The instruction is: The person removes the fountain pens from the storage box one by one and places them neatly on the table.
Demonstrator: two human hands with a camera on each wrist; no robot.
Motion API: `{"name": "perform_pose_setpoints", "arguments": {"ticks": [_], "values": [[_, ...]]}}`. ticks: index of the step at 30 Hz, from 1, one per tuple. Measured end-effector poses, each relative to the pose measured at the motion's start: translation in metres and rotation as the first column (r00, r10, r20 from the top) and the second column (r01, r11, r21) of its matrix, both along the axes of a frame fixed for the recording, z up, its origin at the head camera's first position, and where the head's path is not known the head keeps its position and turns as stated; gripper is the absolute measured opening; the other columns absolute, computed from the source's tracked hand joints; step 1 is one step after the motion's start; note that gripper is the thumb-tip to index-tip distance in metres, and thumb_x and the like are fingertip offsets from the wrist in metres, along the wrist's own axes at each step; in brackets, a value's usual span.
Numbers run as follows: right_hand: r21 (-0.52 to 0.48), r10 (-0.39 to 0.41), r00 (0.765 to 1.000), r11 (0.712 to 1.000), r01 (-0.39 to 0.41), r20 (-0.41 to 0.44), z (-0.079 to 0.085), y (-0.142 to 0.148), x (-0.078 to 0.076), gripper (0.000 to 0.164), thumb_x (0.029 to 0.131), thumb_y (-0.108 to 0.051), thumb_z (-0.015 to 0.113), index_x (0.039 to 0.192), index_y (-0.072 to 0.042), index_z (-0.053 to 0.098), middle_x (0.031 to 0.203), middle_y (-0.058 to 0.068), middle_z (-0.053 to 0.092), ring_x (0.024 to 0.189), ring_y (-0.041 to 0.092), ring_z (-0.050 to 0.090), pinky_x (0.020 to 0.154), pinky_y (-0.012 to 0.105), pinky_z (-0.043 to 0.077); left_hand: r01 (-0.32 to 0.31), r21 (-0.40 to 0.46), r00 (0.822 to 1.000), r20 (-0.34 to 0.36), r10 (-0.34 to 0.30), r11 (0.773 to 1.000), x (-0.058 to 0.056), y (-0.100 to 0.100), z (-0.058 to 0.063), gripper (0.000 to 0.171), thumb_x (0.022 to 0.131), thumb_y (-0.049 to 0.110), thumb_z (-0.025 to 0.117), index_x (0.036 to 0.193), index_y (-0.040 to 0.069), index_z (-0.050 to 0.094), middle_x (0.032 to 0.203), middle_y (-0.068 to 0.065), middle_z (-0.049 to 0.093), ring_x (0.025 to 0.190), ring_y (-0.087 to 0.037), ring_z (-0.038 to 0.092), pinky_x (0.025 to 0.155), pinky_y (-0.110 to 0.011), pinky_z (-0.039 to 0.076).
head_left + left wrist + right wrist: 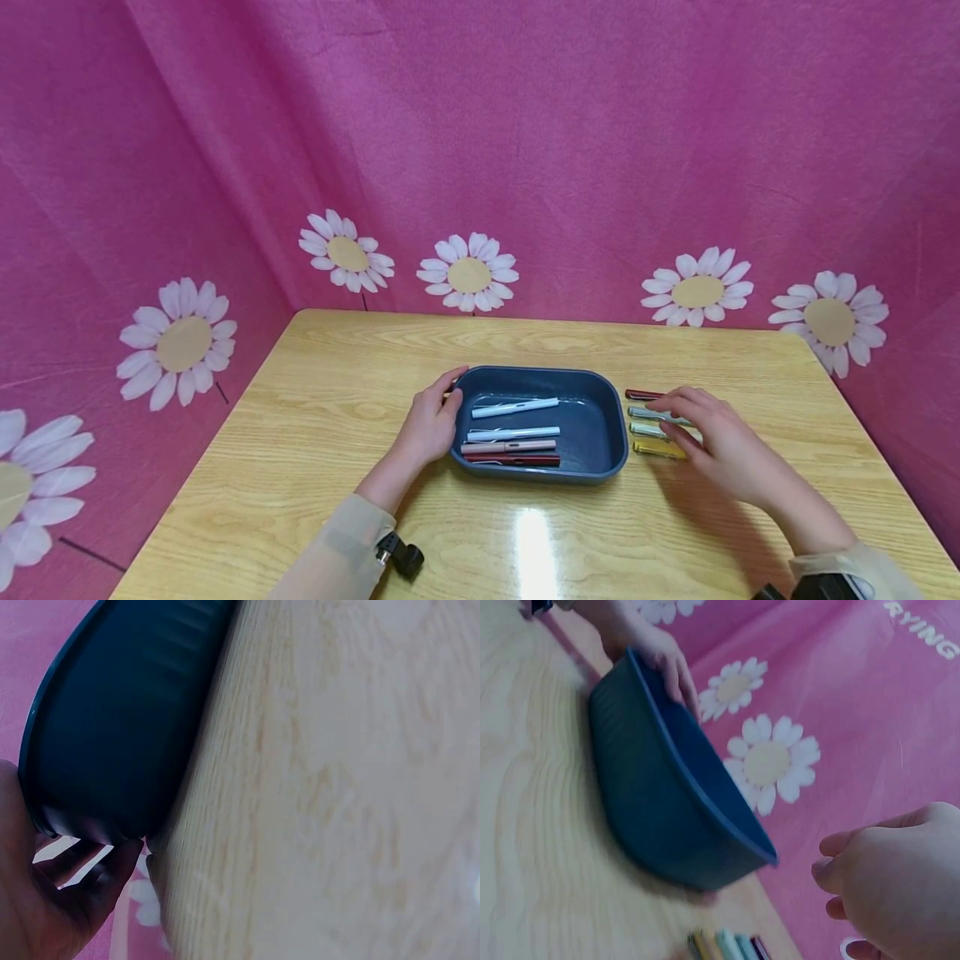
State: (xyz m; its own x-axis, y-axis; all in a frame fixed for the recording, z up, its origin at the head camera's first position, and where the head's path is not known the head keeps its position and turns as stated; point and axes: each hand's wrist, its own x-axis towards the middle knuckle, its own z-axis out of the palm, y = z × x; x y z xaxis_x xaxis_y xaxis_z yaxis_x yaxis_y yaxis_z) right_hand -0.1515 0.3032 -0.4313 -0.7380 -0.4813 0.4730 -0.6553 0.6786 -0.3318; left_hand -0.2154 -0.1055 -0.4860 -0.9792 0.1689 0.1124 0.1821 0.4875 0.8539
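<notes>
While the left hand (429, 423) grips the tray (592, 429) by its left end, four pens (647, 430) lie end-on to its right, under the nearer right hand (718, 440), thumb and fingers parted.

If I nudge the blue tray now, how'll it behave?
Blue tray: probably slides, not tips; it sits wide on the table. Walls look stiff, undented where the left hand grips. Loose pens inside may shift.

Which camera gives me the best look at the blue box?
The head view: it shows the blue box from above, including four pens inside. The left wrist shows only part of its outside and rim; the right wrist adds some inner wall.
</notes>
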Motion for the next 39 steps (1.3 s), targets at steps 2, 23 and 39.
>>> {"name": "perform_pose_setpoints", "arguments": {"ticks": [2, 23, 39], "values": [[-0.009, 0.015, 1.000, 1.000, -0.014, 0.021, 0.005, -0.009, -0.003, 0.048, 0.085, 0.012, 0.080, 0.124, -0.015, 0.073, 0.116, -0.007, 0.068, 0.096, 0.012, 0.062, 0.079, 0.027, 0.050, -0.003, -0.002, 1.000, 0.002, 0.003, 1.000, 0.000, 0.000, 0.000, 0.044, 0.114, 0.018, 0.045, 0.157, 0.013, 0.051, 0.145, -0.017, 0.061, 0.129, -0.033, 0.060, 0.113, -0.055, 0.044], [-0.111, 0.158, 0.960, 0.985, -0.135, 0.231, 0.016, -0.078, -0.042, 0.037, 0.099, 0.002, 0.071, 0.133, -0.013, 0.069, 0.121, -0.003, 0.069, 0.105, 0.016, 0.065, 0.088, 0.044, 0.058, -0.010, -0.005, 1.000, 0.024, 0.010, 1.000, 0.000, 0.001, 0.003, 0.044, 0.114, 0.019, 0.045, 0.158, 0.015, 0.051, 0.147, -0.016, 0.060, 0.131, -0.033, 0.058, 0.115, -0.055, 0.042], [-0.102, 0.218, 0.927, 0.975, -0.196, 0.305, 0.001, -0.112, -0.067, 0.031, 0.101, 0.001, 0.069, 0.132, -0.002, 0.068, 0.121, 0.011, 0.070, 0.106, 0.021, 0.065, 0.093, 0.049, 0.056, -0.004, -0.006, 1.000, 0.031, 0.004, 1.000, 0.000, 0.000, 0.000, 0.044, 0.115, 0.020, 0.044, 0.159, 0.016, 0.050, 0.151, -0.016, 0.057, 0.134, -0.034, 0.057, 0.115, -0.056, 0.042]]}}
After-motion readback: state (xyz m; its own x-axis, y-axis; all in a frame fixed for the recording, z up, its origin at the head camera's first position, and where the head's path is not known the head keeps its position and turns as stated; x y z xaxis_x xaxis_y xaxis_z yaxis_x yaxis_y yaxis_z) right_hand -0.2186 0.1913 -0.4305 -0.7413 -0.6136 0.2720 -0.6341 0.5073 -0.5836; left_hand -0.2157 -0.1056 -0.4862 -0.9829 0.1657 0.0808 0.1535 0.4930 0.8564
